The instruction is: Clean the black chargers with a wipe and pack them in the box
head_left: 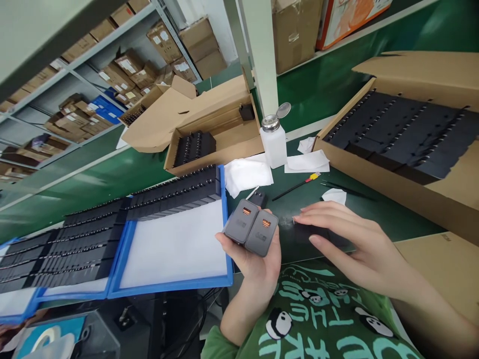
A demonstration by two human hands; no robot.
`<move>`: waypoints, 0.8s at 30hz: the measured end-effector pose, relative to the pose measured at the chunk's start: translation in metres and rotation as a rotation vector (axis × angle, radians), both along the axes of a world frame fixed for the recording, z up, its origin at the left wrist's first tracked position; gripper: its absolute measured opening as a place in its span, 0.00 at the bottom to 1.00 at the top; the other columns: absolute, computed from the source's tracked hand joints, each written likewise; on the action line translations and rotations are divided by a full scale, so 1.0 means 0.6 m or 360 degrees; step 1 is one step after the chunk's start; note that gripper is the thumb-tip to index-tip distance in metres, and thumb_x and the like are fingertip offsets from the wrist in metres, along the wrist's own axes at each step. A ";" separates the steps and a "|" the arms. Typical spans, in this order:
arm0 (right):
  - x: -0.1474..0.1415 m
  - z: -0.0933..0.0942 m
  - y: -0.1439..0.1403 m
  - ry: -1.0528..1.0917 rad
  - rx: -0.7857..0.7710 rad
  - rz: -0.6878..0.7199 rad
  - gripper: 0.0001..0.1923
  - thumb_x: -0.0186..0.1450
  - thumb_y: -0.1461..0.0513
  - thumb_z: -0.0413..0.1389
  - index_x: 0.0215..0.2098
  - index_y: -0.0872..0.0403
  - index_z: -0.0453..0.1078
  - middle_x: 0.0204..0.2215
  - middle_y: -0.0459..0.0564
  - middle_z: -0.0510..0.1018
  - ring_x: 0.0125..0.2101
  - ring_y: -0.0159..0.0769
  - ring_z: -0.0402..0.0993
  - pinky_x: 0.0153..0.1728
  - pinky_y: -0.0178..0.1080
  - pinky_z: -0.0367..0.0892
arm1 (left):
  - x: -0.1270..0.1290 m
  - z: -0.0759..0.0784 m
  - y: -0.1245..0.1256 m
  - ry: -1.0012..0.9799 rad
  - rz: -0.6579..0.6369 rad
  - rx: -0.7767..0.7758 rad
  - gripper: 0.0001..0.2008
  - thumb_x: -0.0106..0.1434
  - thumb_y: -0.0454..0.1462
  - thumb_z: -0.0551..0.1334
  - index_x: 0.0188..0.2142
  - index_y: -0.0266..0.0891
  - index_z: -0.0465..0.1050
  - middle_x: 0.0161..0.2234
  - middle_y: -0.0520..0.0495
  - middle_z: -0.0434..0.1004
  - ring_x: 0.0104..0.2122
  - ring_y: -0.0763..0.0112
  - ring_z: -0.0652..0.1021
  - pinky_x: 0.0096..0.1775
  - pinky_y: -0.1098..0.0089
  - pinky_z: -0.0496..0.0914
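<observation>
My left hand (260,274) holds two black USB chargers side by side, a left charger (239,229) and a right charger (264,242). Their faces with orange USB ports point up towards me. My right hand (359,244) hovers over the green bench to the right, empty, with its fingers stretched out and apart. Just behind the held pair, another black piece (259,199) with round marks shows in part. Beyond my right hand lie a thin black tool (295,187) with a yellow and red end, dark tweezers (350,190) and a scrap of white paper (334,195).
Blue-rimmed trays (172,286) with rows of black chargers (175,192) extend to the left. A white pump bottle (274,147) with its lid up stands by white wipes (249,174). Open cartons of black pieces, a small carton (239,154) and a large carton (374,184), flank the bottle.
</observation>
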State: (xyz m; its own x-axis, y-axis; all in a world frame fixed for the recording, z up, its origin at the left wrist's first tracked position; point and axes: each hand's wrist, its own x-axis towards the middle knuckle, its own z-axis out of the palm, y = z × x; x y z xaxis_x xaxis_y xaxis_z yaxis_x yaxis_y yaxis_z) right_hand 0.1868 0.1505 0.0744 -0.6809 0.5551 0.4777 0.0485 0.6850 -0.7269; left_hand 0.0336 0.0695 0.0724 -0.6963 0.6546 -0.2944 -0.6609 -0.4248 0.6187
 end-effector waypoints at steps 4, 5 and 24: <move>0.004 -0.002 0.001 -0.0036 0.0029 -0.0022 0.21 0.68 0.63 0.58 0.59 0.47 0.69 0.52 0.51 0.79 0.53 0.43 0.75 0.52 0.46 0.75 | -0.001 -0.005 0.003 0.0004 -0.0031 0.0034 0.28 0.47 0.64 0.71 0.38 0.50 0.79 0.36 0.53 0.77 0.36 0.71 0.77 0.36 0.74 0.75; 0.003 0.000 0.000 -0.0057 0.0055 -0.0044 0.22 0.68 0.62 0.59 0.60 0.48 0.67 0.53 0.52 0.78 0.54 0.43 0.74 0.54 0.46 0.74 | -0.001 -0.007 0.005 -0.0008 -0.0011 0.0025 0.28 0.45 0.64 0.71 0.38 0.50 0.79 0.36 0.54 0.77 0.36 0.71 0.77 0.37 0.74 0.75; 0.027 0.098 0.010 -0.0733 0.1220 -0.0461 0.17 0.68 0.64 0.50 0.53 0.61 0.70 0.46 0.59 0.78 0.42 0.46 0.73 0.41 0.47 0.72 | 0.029 -0.055 0.010 0.0799 -0.0731 -0.0073 0.33 0.60 0.65 0.56 0.56 0.51 0.70 0.58 0.44 0.73 0.62 0.49 0.71 0.57 0.53 0.72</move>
State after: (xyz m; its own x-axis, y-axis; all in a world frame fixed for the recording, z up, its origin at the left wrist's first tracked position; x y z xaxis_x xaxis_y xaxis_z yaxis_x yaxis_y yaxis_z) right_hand 0.2031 0.1567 0.1330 -0.7784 0.3781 0.5011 0.4626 0.8851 0.0508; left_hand 0.0511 0.0754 0.0395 -0.4103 0.9109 -0.0426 -0.3961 -0.1360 0.9081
